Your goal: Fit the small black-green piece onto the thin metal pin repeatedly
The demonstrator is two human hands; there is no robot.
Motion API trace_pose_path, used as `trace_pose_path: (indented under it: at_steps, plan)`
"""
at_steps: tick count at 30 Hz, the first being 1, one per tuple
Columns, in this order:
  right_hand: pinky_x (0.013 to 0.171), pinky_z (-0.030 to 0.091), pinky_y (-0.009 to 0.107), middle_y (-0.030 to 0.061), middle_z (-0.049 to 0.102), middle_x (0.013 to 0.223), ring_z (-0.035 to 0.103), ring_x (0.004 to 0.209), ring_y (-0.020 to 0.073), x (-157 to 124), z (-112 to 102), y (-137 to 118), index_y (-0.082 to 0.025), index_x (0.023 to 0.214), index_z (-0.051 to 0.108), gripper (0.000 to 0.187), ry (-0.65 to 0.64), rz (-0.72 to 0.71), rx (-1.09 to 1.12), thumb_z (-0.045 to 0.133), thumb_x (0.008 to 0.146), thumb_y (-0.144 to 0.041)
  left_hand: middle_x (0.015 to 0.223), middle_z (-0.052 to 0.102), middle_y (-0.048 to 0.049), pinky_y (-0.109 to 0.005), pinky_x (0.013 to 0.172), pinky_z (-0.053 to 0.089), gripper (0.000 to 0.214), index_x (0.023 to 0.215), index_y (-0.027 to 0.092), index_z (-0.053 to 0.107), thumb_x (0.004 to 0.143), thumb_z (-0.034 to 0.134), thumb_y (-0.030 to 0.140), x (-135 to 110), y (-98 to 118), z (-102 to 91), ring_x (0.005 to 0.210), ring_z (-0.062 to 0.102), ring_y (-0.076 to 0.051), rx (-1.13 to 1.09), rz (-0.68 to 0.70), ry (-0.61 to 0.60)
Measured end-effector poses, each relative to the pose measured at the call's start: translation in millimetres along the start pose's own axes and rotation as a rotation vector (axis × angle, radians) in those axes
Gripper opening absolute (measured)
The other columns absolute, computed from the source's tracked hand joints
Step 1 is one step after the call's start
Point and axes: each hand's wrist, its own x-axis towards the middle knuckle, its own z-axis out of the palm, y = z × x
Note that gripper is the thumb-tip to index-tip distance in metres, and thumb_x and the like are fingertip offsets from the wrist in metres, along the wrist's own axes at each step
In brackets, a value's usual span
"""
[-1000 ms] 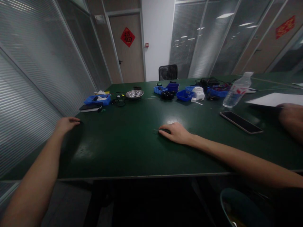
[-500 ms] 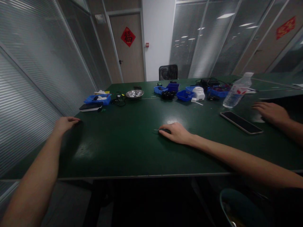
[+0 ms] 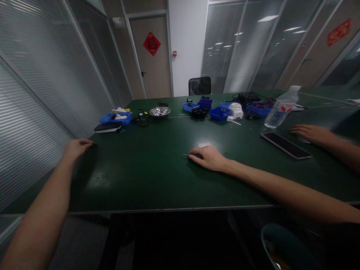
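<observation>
My left hand rests at the left side of the green table, its fingers pinched together. A small dark patch shows at the fingertips; whether it is a held thing or shadow is unclear. Near the middle of the table, my right hand lies closed around a small black-handled tool. A thin, light metal shaft sticks out of it to the left. Most of the handle is hidden under the fingers, and its exact kind cannot be made out.
Beyond my hands stand a steel bowl, a blue tray and blue bins. To the right are a phone, a water bottle and a co-worker's hand. A bin stands below the table edge.
The co-worker's hand has slid left toward the phone. My left fingertips have drawn back slightly to the left. My right hand and the tool look unmoved.
</observation>
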Motion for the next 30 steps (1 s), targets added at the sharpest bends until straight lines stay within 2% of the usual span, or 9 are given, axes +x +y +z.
trace_pose_path:
  at_steps: [6, 10, 16, 22, 30]
  plan:
    - [0.071, 0.045, 0.032, 0.0073, 0.08, 0.095, 0.07, 0.076, 0.0203, -0.2, -0.6, -1.1, -0.022, 0.131, 0.076, 0.047, 0.004, 0.001, -0.009, 0.047, 0.112, -0.053, 0.104, 0.081, -0.0093, -0.028, 0.081, 0.05, 0.036, 0.125, 0.014, 0.08, 0.101, 0.066, 0.036, -4.8, 6.6, -3.6, 0.085, 0.069, -0.022, 0.102, -0.01, 0.002]
    - [0.071, 0.046, 0.032, 0.0077, 0.08, 0.095, 0.07, 0.076, 0.0204, -0.4, -2.3, -2.2, -0.021, 0.131, 0.076, 0.049, -0.002, -0.005, 0.006, 0.046, 0.112, -0.054, 0.116, 0.08, -0.0118, -0.03, 0.086, 0.051, 0.037, 0.125, 0.013, 0.08, 0.102, 0.064, 0.037, -8.7, 10.6, -6.3, 0.095, 0.07, -0.024, 0.12, 0.018, 0.038]
    - [0.071, 0.047, 0.032, 0.0079, 0.08, 0.097, 0.071, 0.077, 0.0206, -0.1, -3.0, -2.6, -0.021, 0.131, 0.076, 0.049, -0.011, 0.001, 0.02, 0.045, 0.112, -0.054, 0.108, 0.081, -0.0113, -0.03, 0.08, 0.051, 0.036, 0.119, 0.014, 0.082, 0.099, 0.066, 0.039, -9.4, 15.8, -8.1, 0.092, 0.071, -0.025, 0.101, 0.007, 0.022]
    - [0.071, 0.044, 0.032, 0.007, 0.08, 0.093, 0.069, 0.072, 0.0199, -0.5, -1.2, -1.9, -0.022, 0.131, 0.076, 0.047, -0.001, 0.013, -0.016, 0.047, 0.112, -0.054, 0.114, 0.08, -0.0108, -0.03, 0.08, 0.048, 0.038, 0.122, 0.016, 0.083, 0.103, 0.063, 0.042, -12.2, 18.5, -6.8, 0.098, 0.069, -0.026, 0.195, -0.008, 0.029]
    - [0.072, 0.045, 0.032, 0.0076, 0.081, 0.096, 0.071, 0.076, 0.0205, -0.1, -1.8, -2.5, -0.022, 0.132, 0.076, 0.047, -0.006, 0.014, -0.015, 0.047, 0.112, -0.053, 0.116, 0.081, -0.0096, -0.031, 0.082, 0.047, 0.034, 0.119, 0.016, 0.083, 0.101, 0.064, 0.038, -11.3, 19.3, -6.2, 0.101, 0.069, -0.026, 0.192, -0.014, 0.009]
